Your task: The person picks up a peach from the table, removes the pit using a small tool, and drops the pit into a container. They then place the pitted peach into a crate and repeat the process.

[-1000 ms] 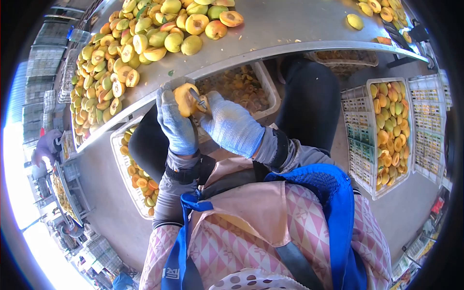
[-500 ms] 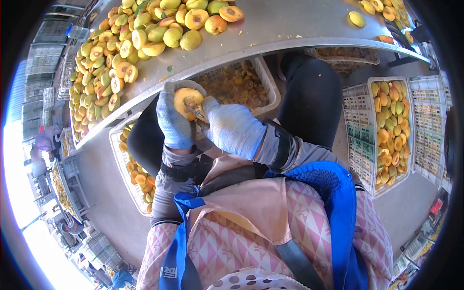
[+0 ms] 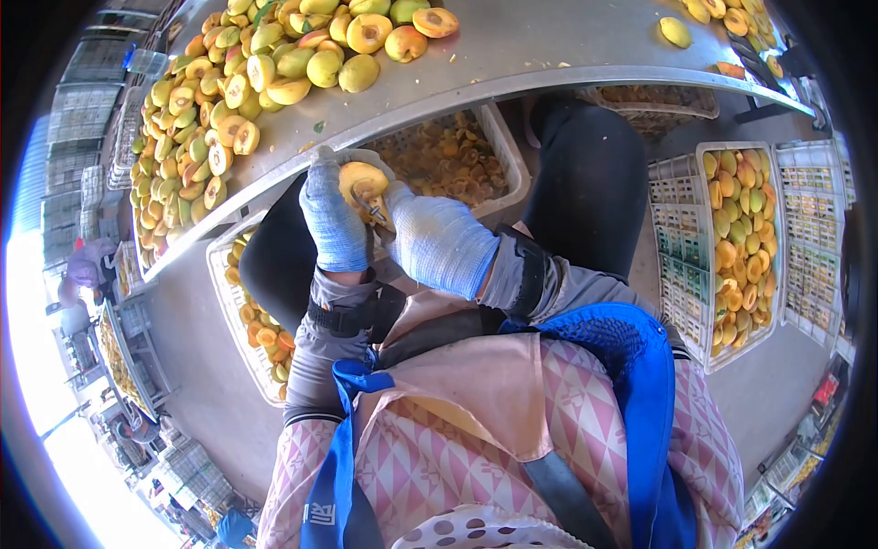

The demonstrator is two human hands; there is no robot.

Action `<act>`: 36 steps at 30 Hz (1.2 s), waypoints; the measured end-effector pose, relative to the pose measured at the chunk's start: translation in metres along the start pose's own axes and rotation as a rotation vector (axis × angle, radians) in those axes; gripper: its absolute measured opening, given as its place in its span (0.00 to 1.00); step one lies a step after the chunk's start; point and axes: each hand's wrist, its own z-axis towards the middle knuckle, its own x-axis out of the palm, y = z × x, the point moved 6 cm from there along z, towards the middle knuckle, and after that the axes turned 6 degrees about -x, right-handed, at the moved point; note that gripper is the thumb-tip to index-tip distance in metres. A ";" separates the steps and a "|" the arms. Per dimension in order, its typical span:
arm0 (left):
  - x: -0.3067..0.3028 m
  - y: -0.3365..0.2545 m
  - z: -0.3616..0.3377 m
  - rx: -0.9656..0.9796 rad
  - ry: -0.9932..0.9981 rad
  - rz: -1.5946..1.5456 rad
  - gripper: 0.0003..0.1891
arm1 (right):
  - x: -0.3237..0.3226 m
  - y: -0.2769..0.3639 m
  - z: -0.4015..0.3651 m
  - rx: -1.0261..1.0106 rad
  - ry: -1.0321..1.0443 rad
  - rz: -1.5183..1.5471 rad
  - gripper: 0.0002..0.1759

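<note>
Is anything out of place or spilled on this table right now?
Nothing serious. A lone fruit lies on the metal table, apart from the big pile, and a green leaf scrap sits near the table's edge. The left hand grips a cut fruit, the right hand a small tool.

Steel table (image 3: 549,41) heaped with peaches (image 3: 229,82)

My left hand (image 3: 331,224), gloved, is held upright before my chest, its back turned to me and the fingers curled shut. My right hand (image 3: 437,240), gloved too, sits just beside it in a closed fist, knuckles angled toward the left palm, both elbows bent in close
</note>
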 end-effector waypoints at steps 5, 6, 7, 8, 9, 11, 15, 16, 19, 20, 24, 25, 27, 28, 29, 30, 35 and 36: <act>0.008 -0.016 -0.008 0.205 0.026 0.182 0.30 | 0.011 -0.005 0.003 0.038 -0.029 0.191 0.20; 0.009 -0.018 -0.008 0.227 0.028 0.200 0.30 | 0.012 -0.005 0.004 0.038 -0.048 0.235 0.20; 0.011 -0.018 -0.007 0.222 0.047 0.191 0.31 | 0.012 -0.004 0.004 0.038 -0.066 0.280 0.20; 0.011 -0.020 -0.006 0.218 0.064 0.181 0.31 | 0.012 -0.003 0.005 0.015 -0.048 0.310 0.20; 0.011 -0.021 -0.006 0.214 0.081 0.173 0.32 | 0.010 -0.004 0.007 -0.008 -0.030 0.342 0.19; 0.007 -0.015 -0.003 0.145 0.124 0.131 0.32 | 0.008 -0.007 0.011 -0.057 0.022 0.399 0.19; -0.001 -0.006 0.002 0.011 0.190 0.072 0.33 | 0.012 -0.006 0.012 -0.068 0.103 0.533 0.19; -0.001 -0.004 0.003 -0.008 0.203 0.083 0.33 | 0.013 -0.005 0.013 -0.051 0.105 0.573 0.19; 0.000 -0.002 0.005 -0.067 0.175 0.083 0.34 | 0.019 -0.010 0.006 0.065 -0.055 0.426 0.18; 0.004 0.000 0.003 -0.091 0.126 0.063 0.34 | 0.020 -0.010 0.007 0.074 -0.060 0.449 0.18; 0.003 -0.006 -0.003 0.063 0.117 0.088 0.30 | 0.024 -0.011 0.009 0.050 -0.025 0.489 0.19; 0.002 -0.012 -0.006 0.104 0.068 0.139 0.29 | 0.025 -0.008 0.010 0.025 0.000 0.487 0.19; 0.003 -0.012 -0.004 -0.012 0.105 0.141 0.27 | 0.016 -0.005 0.008 0.073 0.099 0.318 0.19; 0.003 -0.009 -0.001 -0.073 0.118 0.142 0.27 | 0.012 -0.005 0.006 0.099 0.149 0.232 0.19; 0.003 -0.006 0.000 -0.133 0.132 0.144 0.27 | 0.013 -0.006 0.005 0.090 0.145 0.213 0.19; 0.002 -0.006 0.000 -0.112 0.123 0.145 0.26 | 0.015 -0.010 0.005 0.081 0.139 0.193 0.19; 0.007 -0.017 -0.005 0.021 0.098 0.134 0.24 | 0.018 -0.013 0.014 -0.142 0.092 0.594 0.19; 0.006 -0.017 -0.005 0.052 0.054 0.150 0.23 | 0.014 -0.011 0.015 -0.170 0.067 0.523 0.20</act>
